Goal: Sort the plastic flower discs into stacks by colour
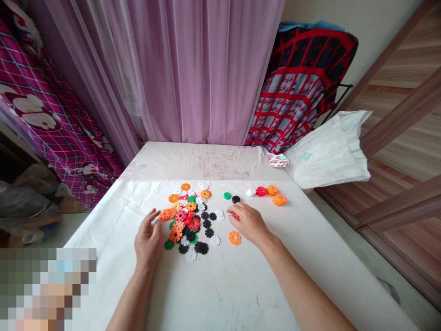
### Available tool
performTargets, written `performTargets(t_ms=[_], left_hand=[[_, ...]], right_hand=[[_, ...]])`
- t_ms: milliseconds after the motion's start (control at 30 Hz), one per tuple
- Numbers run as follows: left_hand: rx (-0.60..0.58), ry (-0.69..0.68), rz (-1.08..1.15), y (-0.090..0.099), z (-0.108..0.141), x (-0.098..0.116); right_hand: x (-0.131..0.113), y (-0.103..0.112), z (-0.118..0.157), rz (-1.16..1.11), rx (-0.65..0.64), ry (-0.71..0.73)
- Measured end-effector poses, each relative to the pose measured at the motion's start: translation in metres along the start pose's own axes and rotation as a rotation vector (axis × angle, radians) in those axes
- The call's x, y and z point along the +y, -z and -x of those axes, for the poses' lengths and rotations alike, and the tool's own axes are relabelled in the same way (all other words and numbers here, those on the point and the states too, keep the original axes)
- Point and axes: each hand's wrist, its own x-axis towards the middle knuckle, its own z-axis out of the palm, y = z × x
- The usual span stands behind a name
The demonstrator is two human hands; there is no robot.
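Note:
A loose pile of notched plastic snowflake discs in orange, red, black, white and green, among them a red disc (194, 224), lies mid-table. Left of the pile, my left hand (148, 239) rests on its side, fingers loosely bent and thumb apart, with nothing in it. Its fingertips are beside some orange discs (166, 214). On the right, my right hand (250, 221) has its fingers closed around another red disc (235, 216), partly covered by them. Just beyond it lie a green disc (227, 196) and a black disc (236, 199). Nearer me is a single orange disc (234, 238).
Past my right hand sit grouped discs: a white stack (251, 192), a red stack (261, 191) and two orange stacks (279, 200). A patterned paper box (277, 160) and a white bag (330, 151) are at the far right edge of the cloth-covered table (213, 294). Purple curtains (200, 69) hang behind.

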Motion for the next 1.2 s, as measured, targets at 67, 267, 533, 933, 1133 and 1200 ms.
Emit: performTargets(t_ms=[67,267,533,933,1133,1200], left_hand=[[0.003,-0.002,0.002,0.0,0.0,0.0],[0.004,0.004,0.001,-0.001,0.001,0.001],[0.016,-0.013,0.02,-0.003,0.001,-0.001],[0.019,0.004,-0.007,-0.001,0.001,0.004],[-0.001,0.006,-0.007,0.001,0.001,0.002],[0.0,0.003,-0.006,0.001,0.001,0.001]], right_hand=[[-0.023,-0.014,-0.002,-0.049,-0.028,0.08],[-0.084,-0.051,-0.013,0.023,-0.07,0.103],[-0.106,-0.056,-0.023,0.1,-0.136,0.035],[-0.011,-0.011,0.005,0.097,0.032,-0.218],[0.027,0.001,0.01,0.136,0.042,-0.257],[0.027,-0.002,0.008,0.149,0.029,-0.255]])
